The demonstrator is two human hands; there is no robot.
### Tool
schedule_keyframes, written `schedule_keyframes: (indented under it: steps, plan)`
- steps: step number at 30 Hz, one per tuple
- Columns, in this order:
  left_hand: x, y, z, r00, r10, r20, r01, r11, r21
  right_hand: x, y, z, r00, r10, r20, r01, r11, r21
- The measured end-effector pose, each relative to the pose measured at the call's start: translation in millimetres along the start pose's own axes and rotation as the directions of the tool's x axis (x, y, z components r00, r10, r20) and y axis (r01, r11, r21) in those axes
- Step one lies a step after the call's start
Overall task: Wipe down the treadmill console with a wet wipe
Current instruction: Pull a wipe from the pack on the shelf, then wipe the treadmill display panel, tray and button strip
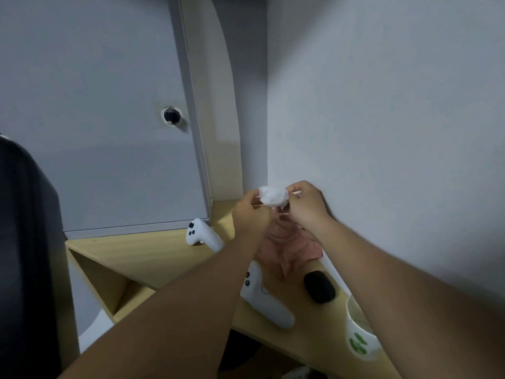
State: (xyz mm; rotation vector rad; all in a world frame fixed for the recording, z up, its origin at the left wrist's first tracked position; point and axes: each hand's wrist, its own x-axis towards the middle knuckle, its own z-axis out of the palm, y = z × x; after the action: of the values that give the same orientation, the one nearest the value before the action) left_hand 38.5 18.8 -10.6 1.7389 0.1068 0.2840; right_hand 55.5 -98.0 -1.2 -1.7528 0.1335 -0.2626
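In the head view, we see both bare arms reaching forward over a pale wooden table (pixel 153 253) set into a corner. The wipe (pixel 273 197) is held in the air between the two hands, above the back of the table and close to the wall (pixel 382 105). The left hand (pixel 252 214) pinches its left edge with curled fingertips. The right hand (pixel 307 206) pinches its right edge the same way, thumb and fingers closed on the sheet. The wipe is white, thin and crumpled, bunched into a loose oval rather than spread flat.

Below the hands lies a pink cloth (pixel 289 250), soft and wrinkled, partly hidden by both wrists; we cannot tell whether it is fabric or a soft packet. A white controller (pixel 200 236) of smooth plastic with dark buttons rests on the table to the left of the left forearm, near the lower corner of a grey cabinet door (pixel 95 132). A second controller (pixel 269 303) lies nearer to us, its upper part covered by the left forearm. Just to its right sits a black oval thing (pixel 319 287) with a matte surface. A white cup (pixel 358 337) with green marks stands at the table's right edge, partly behind the right forearm.

The cabinet door is flat and carries a round dark knob (pixel 172 116). A dark rounded shape (pixel 21 255) fills the left edge; we cannot tell what it is.
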Motion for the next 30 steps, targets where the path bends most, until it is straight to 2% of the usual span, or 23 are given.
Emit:
schedule_keyframes:
  steps: [2, 3, 4, 8, 12, 16, 20, 23, 25, 28, 30]
  plan:
    - [2, 11, -3, 0.978, -0.206, 0.028, 0.206, 0.942, -0.265, -3, -1, -2, 0.999, -0.027, -0.018, 0.027, 1.0, 0.001]
    - [2, 15, -4, 0.962, -0.265, 0.067, 0.273, 0.905, -0.327, -5, -2, -3, 1.0, -0.006, -0.026, 0.007, 1.0, 0.011]
    - [-2, 21, -4, 0.961, -0.266, 0.072, 0.275, 0.911, -0.307, -7, -4, -5, 0.999, 0.024, -0.03, -0.023, 0.999, 0.044]
    - [-32, 40, -2, 0.988, -0.147, -0.041, 0.14, 0.98, -0.143, -28, -18, -14, 0.991, 0.114, 0.069, -0.128, 0.961, 0.247]
    - [-61, 80, -14, 0.986, -0.128, -0.104, 0.11, 0.981, -0.162, -67, -44, -37, 0.993, 0.062, 0.105, -0.084, 0.971, 0.225]
    - [-100, 121, -35, 0.998, 0.06, -0.019, -0.063, 0.98, -0.187, -126, -91, -74, 0.982, 0.04, 0.184, -0.118, 0.893, 0.434]
    - [-160, 161, -73, 0.961, 0.226, 0.16, -0.176, 0.944, -0.278, -189, -132, -97, 0.98, -0.065, 0.19, -0.078, 0.749, 0.657]
    - [-203, 176, -121, 0.906, 0.302, 0.295, -0.196, 0.92, -0.338, -236, -160, -89, 0.98, -0.1, 0.172, -0.042, 0.741, 0.67]
    - [-223, 179, -160, 0.902, 0.29, 0.32, -0.163, 0.915, -0.37, -265, -179, -74, 0.961, -0.168, 0.219, -0.023, 0.742, 0.67]
    - [-235, 181, -220, 0.924, 0.271, 0.271, -0.134, 0.891, -0.434, -297, -201, -40, 0.92, -0.237, 0.313, -0.024, 0.762, 0.647]
    - [-239, 180, -259, 0.951, 0.24, 0.193, -0.114, 0.857, -0.503, -313, -213, -9, 0.903, -0.262, 0.34, 0.024, 0.822, 0.569]
